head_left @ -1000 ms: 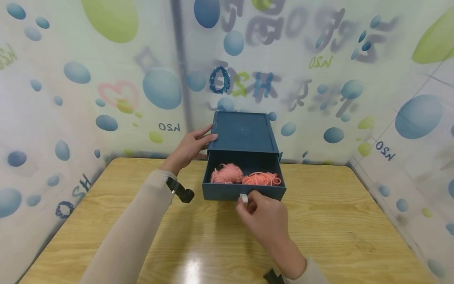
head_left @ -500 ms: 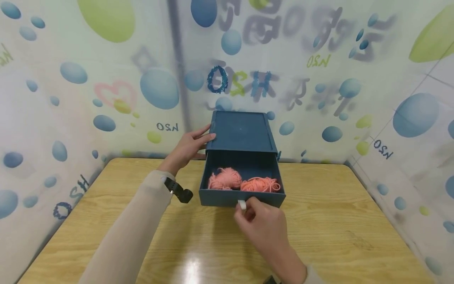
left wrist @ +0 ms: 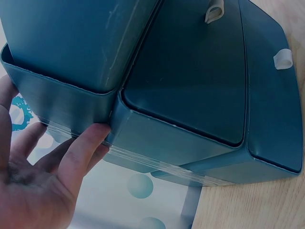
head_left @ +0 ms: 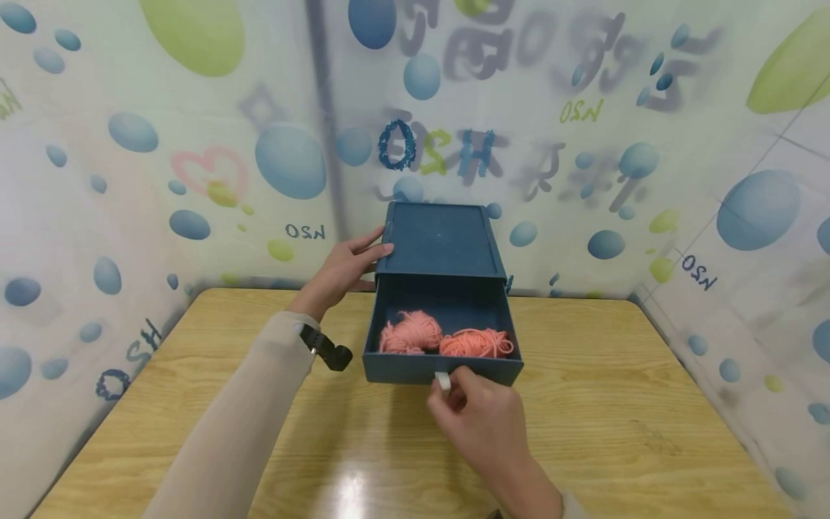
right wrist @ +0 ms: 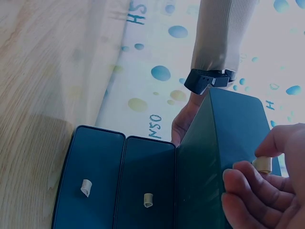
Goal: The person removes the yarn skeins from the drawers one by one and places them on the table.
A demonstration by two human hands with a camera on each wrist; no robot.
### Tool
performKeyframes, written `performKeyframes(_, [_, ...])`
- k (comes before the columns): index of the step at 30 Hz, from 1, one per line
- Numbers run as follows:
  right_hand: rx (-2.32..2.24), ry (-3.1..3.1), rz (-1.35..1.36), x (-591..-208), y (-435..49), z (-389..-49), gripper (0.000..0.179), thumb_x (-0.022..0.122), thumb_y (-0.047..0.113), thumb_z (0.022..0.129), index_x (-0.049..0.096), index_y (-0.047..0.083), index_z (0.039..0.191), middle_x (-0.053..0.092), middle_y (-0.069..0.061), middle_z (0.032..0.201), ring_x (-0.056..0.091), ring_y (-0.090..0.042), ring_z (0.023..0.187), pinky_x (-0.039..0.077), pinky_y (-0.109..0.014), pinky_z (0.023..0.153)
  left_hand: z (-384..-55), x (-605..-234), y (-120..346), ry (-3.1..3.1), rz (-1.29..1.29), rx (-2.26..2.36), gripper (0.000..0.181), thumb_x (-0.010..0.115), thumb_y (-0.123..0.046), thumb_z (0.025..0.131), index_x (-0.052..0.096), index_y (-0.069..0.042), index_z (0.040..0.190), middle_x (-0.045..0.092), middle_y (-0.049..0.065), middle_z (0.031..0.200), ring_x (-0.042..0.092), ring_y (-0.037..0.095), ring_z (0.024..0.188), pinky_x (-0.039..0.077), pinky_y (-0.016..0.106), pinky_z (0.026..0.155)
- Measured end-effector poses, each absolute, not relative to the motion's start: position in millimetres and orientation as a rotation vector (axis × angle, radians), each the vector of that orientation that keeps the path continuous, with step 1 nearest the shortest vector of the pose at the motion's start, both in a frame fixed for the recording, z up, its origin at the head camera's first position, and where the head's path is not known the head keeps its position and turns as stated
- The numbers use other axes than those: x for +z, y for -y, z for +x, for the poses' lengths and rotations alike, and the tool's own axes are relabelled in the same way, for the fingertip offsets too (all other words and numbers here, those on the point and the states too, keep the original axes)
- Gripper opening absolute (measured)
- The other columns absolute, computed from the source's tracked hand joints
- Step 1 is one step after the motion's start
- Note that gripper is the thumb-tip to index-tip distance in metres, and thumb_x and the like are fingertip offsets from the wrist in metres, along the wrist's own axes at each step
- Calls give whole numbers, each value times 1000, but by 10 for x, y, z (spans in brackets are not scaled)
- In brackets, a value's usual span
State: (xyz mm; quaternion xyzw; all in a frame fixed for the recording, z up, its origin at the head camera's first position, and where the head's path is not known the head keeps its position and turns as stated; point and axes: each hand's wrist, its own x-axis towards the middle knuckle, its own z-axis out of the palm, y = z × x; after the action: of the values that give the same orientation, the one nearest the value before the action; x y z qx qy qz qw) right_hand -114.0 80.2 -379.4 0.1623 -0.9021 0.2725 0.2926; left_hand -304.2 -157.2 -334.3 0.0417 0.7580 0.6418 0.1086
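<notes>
A dark blue stack of drawers point(head_left: 442, 241) stands on the table, its top drawer point(head_left: 398, 370) pulled well out toward me. Inside that drawer lie a pale pink bundle of yarn point(head_left: 410, 333) and a coral one point(head_left: 476, 344). My right hand point(head_left: 485, 414) pinches the white pull tab point(head_left: 443, 381) on the drawer front between thumb and fingers. At the stack's left side, my left hand point(head_left: 340, 268) rests with its thumb on the top edge. In the left wrist view, the spread fingers point(left wrist: 88, 148) press against the side of the top casing.
Two lower drawers, the middle one point(left wrist: 190, 67) and the bottom one point(left wrist: 271, 105), are closed, each with its own white tab. The wooden table point(head_left: 616, 404) extends on both sides. A patterned wall point(head_left: 551, 166) rises right behind the stack.
The top drawer has slid further out toward me with my right hand on its tab, showing more of its inside. The yarn came along with it. My left hand keeps its place on the stack.
</notes>
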Motion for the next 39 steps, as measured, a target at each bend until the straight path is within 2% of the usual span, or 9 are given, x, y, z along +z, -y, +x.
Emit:
performKeyframes(15, [668, 2412, 445, -3785, -833, -1091, 22, 82, 18, 78, 63, 17, 68, 56, 11, 57, 39, 7, 52, 38, -10, 50, -3037, -3351, 1561, -2215, 124, 1899, 68, 65, -48, 97, 33, -42, 156, 31, 4, 167, 48, 31, 144, 52, 53, 104])
performKeyframes(23, [582, 2454, 526, -3694, -949, -1066, 23, 85, 31, 80, 67, 19, 73, 52, 15, 56, 33, 8, 51, 31, -10, 48, -3044, -3357, 1564, -2218, 122, 1906, 69, 65, -50, 96, 34, -42, 157, 34, 5, 165, 51, 30, 142, 54, 52, 102])
performKeyframes(27, [680, 2487, 603, -3543, -1081, -1027, 18, 86, 30, 81, 70, 23, 78, 57, 18, 59, 39, 13, 54, 39, -8, 51, -3044, -3357, 1553, -2212, 123, 1914, 69, 66, -49, 96, 34, -42, 156, 35, 5, 165, 53, 30, 140, 55, 51, 101])
performKeyframes(32, [818, 2510, 764, -3246, -1271, -1030, 11, 84, 22, 84, 74, 22, 89, 67, 16, 74, 54, 12, 65, 51, -14, 58, -3045, -3358, 1544, -2211, 126, 1915, 68, 66, -49, 96, 34, -43, 156, 36, 5, 164, 53, 31, 140, 55, 51, 100])
performKeyframes(35, [852, 2482, 873, -3094, -1361, -1108, 14, 83, 19, 85, 74, 21, 96, 69, 15, 83, 59, 8, 71, 54, -16, 62, -3047, -3363, 1554, -2209, 127, 1913, 68, 66, -50, 96, 34, -43, 156, 36, 5, 164, 52, 30, 141, 54, 52, 102])
performKeyframes(39, [867, 2455, 998, -2946, -1474, -1308, 16, 81, 17, 86, 75, 20, 101, 69, 13, 88, 58, 1, 73, 53, -20, 64, -3046, -3361, 1567, -2219, 125, 1899, 68, 65, -51, 96, 33, -43, 156, 35, 6, 165, 50, 31, 143, 53, 54, 104])
